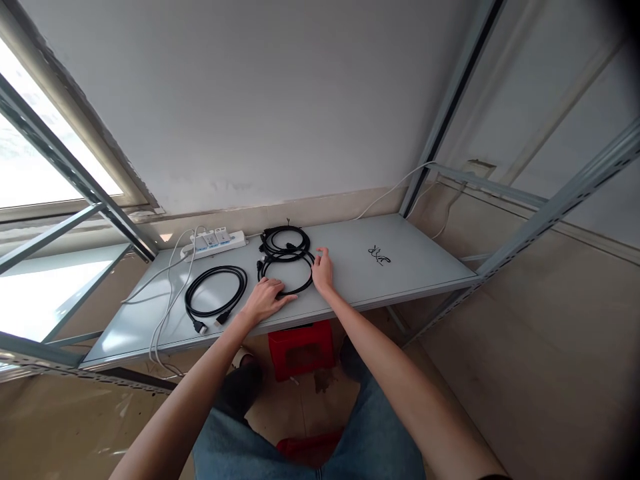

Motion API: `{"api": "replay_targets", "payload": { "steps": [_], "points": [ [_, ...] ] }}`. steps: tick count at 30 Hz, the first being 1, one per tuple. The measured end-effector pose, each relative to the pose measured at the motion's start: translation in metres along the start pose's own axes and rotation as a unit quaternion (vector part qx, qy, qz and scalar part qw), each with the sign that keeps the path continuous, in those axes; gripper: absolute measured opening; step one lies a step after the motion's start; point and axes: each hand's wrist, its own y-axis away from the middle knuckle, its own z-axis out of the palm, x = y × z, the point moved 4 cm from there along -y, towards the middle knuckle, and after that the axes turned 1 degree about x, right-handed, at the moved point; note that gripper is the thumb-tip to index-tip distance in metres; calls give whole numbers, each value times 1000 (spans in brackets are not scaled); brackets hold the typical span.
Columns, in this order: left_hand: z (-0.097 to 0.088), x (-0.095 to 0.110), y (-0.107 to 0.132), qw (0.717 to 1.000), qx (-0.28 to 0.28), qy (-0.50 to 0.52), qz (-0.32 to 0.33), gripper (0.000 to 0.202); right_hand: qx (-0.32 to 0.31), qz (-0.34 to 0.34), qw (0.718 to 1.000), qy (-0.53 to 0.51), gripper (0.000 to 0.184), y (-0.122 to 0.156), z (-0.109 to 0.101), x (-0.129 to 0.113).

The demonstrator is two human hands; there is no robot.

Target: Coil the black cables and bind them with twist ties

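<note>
Nearest me in the middle of the shelf lies a coiled black cable [295, 291], a loose ring with its connector at the left. My left hand [265, 300] rests at the ring's near left edge, thumb and fingers on either side of the cable. At the ring's right edge, my right hand [323, 270] is curled around the cable; part of the fingers is hidden. Another black cable coil [305, 237], tied at the back, touches this ring from behind. Further left lies a third coil, an HDMI-like cable [216, 268], both plugs toward me.
A white power strip [237, 239] with plugged-in adapters stands at the back left, its white cords running over the front edge. Several thin black ties [379, 255] lie on the grey shelf [350, 260] at right. Metal posts flank the shelf. Below is a red stool [277, 360].
</note>
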Motion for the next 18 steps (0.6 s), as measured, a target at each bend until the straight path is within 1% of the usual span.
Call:
{"api": "replay_targets", "payload": {
  "steps": [3, 4, 7, 9, 11, 12, 14, 15, 17, 18],
  "points": [
    [1, 1, -1, 1000, -2, 4, 5, 57, 36, 19, 998, -44, 51, 1, -2, 4],
    [1, 1, -2, 1000, -2, 4, 9, 56, 39, 11, 998, -43, 53, 2, -2, 4],
    [1, 2, -5, 1000, -2, 7, 18, 50, 47, -15, 999, -3, 56, 5, -2, 1],
    [1, 2, -6, 1000, 2, 17, 23, 45, 67, -7, 998, 15, 54, 7, -3, 0],
    [1, 1, -7, 999, 7, 28, 26, 41, 83, -8, 996, 20, 52, 9, -9, -2],
    [1, 1, -6, 999, 11, 29, 29, 40, 85, -23, 996, 24, 51, 8, -14, -2],
    [2, 1, -5, 999, 21, 18, 37, 40, 77, -73, 993, 50, 47, 3, -33, 1],
    [2, 1, -4, 999, 28, 9, 42, 40, 71, -96, 990, 71, 46, -2, -48, 6],
    [3, 1, -3, 998, 45, 1, 47, 39, 69, -116, 983, 121, 43, -14, -86, 25],
    [3, 1, -3, 998, 53, 5, 45, 38, 83, -106, 981, 142, 43, -21, -109, 39]
  ]
}}
